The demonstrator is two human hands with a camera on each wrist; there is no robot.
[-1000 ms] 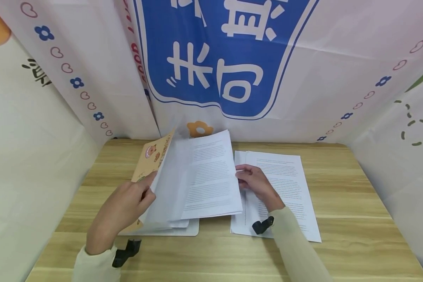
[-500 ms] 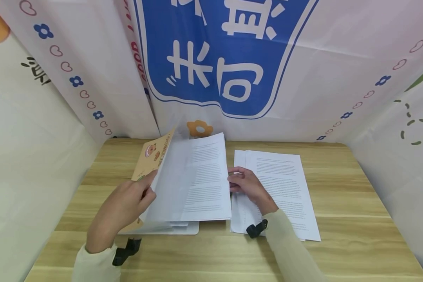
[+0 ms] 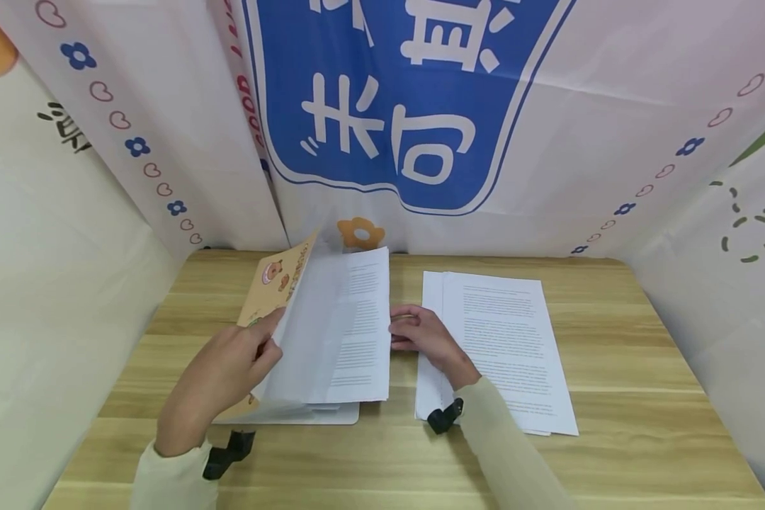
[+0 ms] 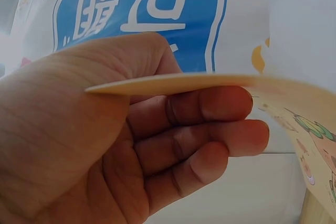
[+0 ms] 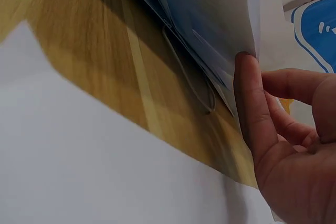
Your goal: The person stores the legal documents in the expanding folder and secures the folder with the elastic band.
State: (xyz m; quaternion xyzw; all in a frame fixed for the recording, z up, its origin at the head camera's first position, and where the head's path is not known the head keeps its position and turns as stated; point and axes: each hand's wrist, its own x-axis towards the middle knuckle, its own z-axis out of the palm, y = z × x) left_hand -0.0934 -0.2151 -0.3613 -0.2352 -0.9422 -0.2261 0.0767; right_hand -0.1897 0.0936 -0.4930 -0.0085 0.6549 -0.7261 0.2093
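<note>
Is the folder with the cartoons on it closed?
No, the left hand holds its cover up, and printed paper sticks out.

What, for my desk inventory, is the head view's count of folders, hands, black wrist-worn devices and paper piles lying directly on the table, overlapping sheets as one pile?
Folder: 1
Hands (left hand, right hand): 2
Devices (left device, right device): 2
Paper pile: 1
Total: 6

I see a tan folder [image 3: 261, 294] with brown and green cartoons [image 3: 271, 273], white papers [image 3: 371, 333] with grey lines, and a yellow-brown, streaky table [image 3: 625, 361]. The white cloth [image 3: 612, 99] has a blue sign [image 3: 389, 95] and small hearts [image 3: 100, 91], maybe red from where I sit.
</note>
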